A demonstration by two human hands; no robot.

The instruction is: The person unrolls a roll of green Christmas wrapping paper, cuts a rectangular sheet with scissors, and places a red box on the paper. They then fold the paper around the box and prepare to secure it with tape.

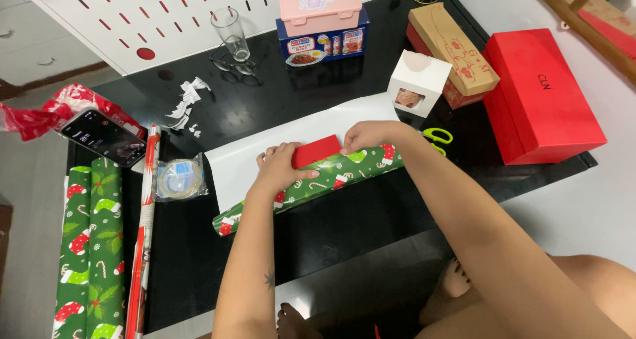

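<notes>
A small red box (317,150) lies on a sheet of wrapping paper (265,153), white side up, on a black table (358,213). The paper's near edge is folded up over the box, showing its green printed side (311,183) with stockings and candy canes. My left hand (281,169) presses flat on that green fold at the box's left end. My right hand (368,135) holds the paper's edge against the box's right end. Both hands keep the fold down on the box.
Green-handled scissors (437,136) lie right of my right hand. A tape roll (177,177), wrapping paper rolls (93,246) and a phone (105,137) sit at left. A large red box (540,94), a white cube box (419,82), a glass (232,33) and a pink-lidded box (321,21) stand behind.
</notes>
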